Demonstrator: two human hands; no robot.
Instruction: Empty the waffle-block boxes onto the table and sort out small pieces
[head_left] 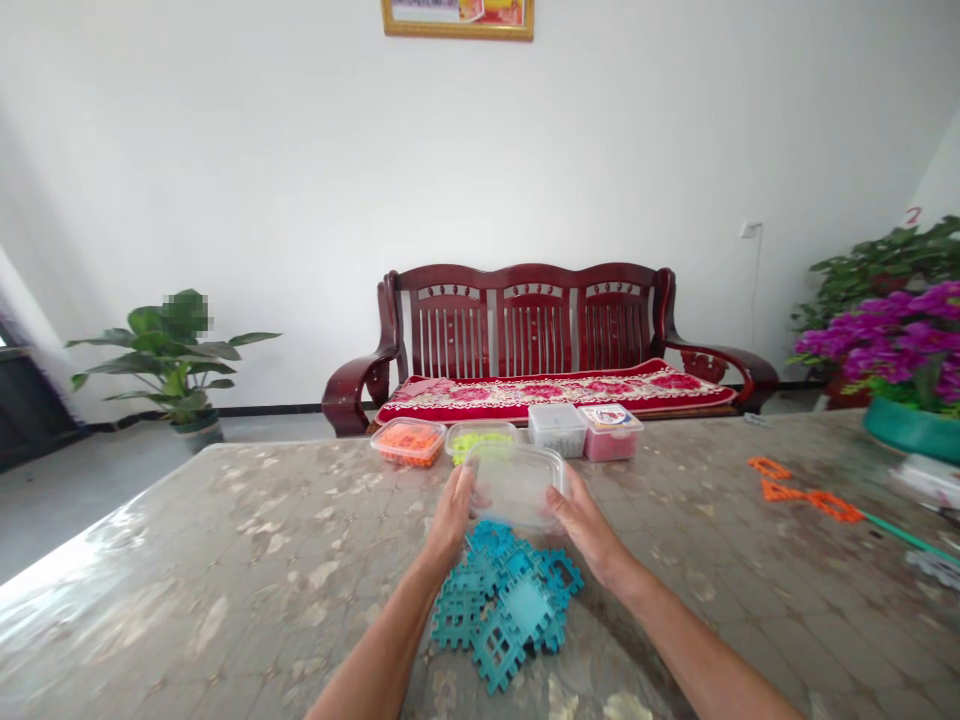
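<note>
Between my two hands is a clear plastic container (517,485), held above the table. My left hand (452,510) grips its left side, and my right hand (589,520) grips the right side with the thumb on the near edge. No contents show through its cloudy surface. Just below and nearer to me lies a pile of teal interlocking plastic tiles (506,600), some with window-like cutouts. Behind the container stands a clear box of yellow-green pieces (480,438), partly covered by it.
At the table's far edge are a box of orange pieces (409,440), a grey-filled box (556,430) and a pink-filled box (611,435). Orange pieces (814,498) lie at right near a flower pot (911,428). A wooden bench (532,320) stands beyond the patterned table (225,580).
</note>
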